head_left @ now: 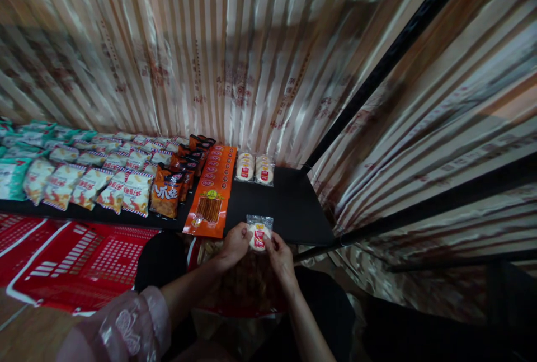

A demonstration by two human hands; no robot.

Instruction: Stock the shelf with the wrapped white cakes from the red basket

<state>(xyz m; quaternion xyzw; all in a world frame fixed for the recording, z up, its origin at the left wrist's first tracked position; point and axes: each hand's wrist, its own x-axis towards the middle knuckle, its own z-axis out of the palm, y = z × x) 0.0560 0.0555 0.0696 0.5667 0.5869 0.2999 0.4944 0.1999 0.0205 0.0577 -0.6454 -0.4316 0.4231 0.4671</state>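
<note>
A small clear packet with a round white snack and a red label (259, 235) is held between both hands at the front edge of the black shelf. My left hand (236, 243) pinches its left side, and my right hand (280, 257) pinches its right side. Farther back on the shelf, two stacks of similar white packets, a left stack (245, 167) and a right stack (264, 170), lie side by side. Long orange packs (215, 186) lie just left of them.
Orange-brown bags (166, 193), white snack bags (135, 191) and green bags (12, 178) fill the shelf's left part. Red baskets (113, 258) stand below. A dark pole (377, 71) slants up at the right before pleated curtains (260, 43).
</note>
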